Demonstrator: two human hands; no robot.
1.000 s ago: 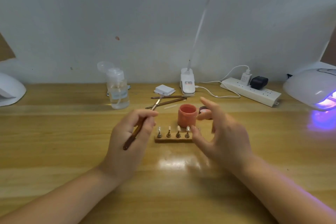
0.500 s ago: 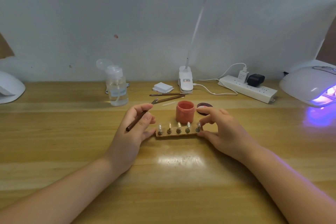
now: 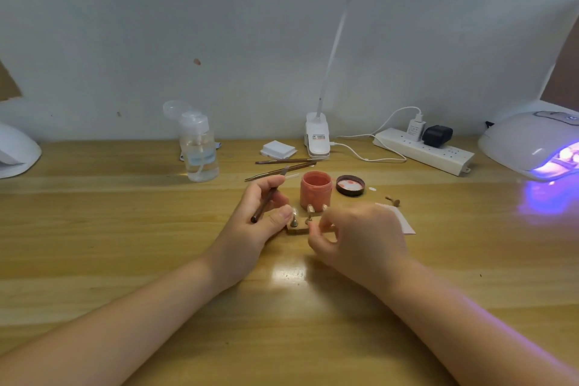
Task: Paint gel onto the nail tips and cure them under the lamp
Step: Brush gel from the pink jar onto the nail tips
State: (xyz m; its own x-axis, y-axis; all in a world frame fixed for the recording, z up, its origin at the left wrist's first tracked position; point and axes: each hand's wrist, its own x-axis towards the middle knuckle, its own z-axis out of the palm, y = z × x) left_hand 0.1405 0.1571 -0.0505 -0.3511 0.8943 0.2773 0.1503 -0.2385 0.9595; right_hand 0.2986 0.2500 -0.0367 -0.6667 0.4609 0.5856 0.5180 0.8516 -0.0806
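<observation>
Left hand (image 3: 250, 226) pinches the brush (image 3: 268, 197) between thumb and forefinger, bristle end up and away from me, handle end poking out below the fingers. Left thumb presses the left end of the wooden holder block (image 3: 297, 230). Right hand (image 3: 354, 235) is curled over the block's right half, thumb and forefinger closed at one of the nail tips (image 3: 310, 210). I can't tell if it actually has the peg pinched or is only touching it.

Block sits on the table (image 3: 125, 244) right in front of the open gel jar (image 3: 315, 191), nearly touching it. Jar lid (image 3: 350, 185) lies inside-up just right of it. Curing lamp (image 3: 532, 144) is at the far right edge, glowing violet, well apart from the block.

Risks, as I judge them:
- Jar is open and close behind the pegs; a knuckle nudge tips it or smears gel on skin.
- Brush is parked loosely while the thumb does other work; it could roll and drag bristles across my fingers.
- Pegs look thin and merely slotted in; pulling one sideways could lift the light block or knock its neighbours.
- Carrying to the lamp is a long reach; a tilt sheds the pegs.

Materials: glossy varnished wood tabletop with glare, pale matte block, small upright metal-looking pegs, squat salmon plastic jar, slim dark brush handle, smooth white domed lamp.
</observation>
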